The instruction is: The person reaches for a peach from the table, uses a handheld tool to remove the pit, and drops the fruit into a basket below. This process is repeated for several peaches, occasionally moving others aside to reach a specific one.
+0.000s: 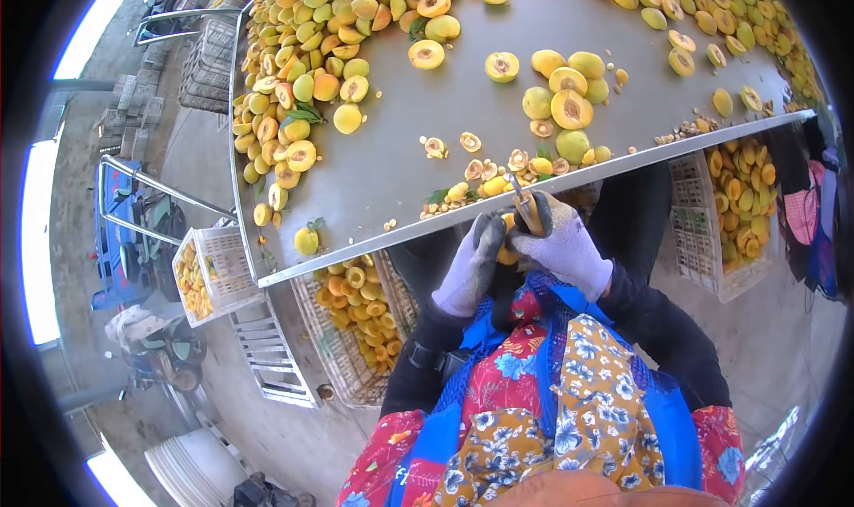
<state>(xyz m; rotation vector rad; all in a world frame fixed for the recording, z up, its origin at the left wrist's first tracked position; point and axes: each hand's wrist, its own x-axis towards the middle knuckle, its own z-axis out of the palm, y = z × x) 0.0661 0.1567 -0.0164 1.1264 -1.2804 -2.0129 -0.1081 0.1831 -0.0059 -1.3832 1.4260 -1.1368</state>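
Observation:
My left hand (471,262), in a white glove with dark fingertips, cups a yellow fruit (507,251) just below the table's near edge. Against that fruit my right hand (565,240), gloved the same way, grips a small pitting tool (523,203) whose metal tip points up toward the table edge. Both hands sit close together above my flowered apron. Cut pits and fruit scraps (485,171) lie on the table right in front of them.
The metal table (400,151) carries heaps of whole and halved yellow fruit (302,71) at left and a small cluster (565,93) at centre. Plastic crates of halves stand under the edge (360,307), at left (200,276) and at right (734,209).

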